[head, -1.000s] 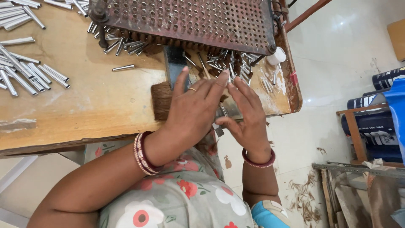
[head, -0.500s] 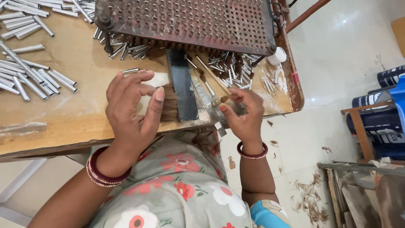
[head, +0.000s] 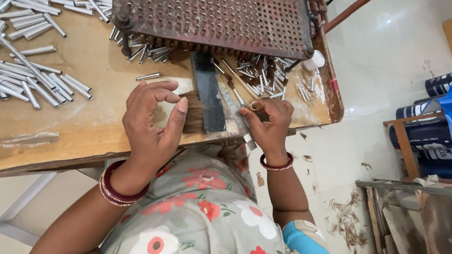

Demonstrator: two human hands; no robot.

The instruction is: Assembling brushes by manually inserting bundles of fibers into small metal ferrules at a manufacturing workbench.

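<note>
Perforated metal plate (head: 212,21) – top cut off by frame edge. Metal tubes (head: 33,80) run off the left edge. Right hand (head: 268,124) covers whatever it pinches – item not identifiable. Brush (head: 193,113) bristles partly behind left hand (head: 150,122).

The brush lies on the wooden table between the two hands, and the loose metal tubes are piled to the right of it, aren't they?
Not quite. The head view shows the brush on the table between both hands, but the tubes are piled to its left.
</note>
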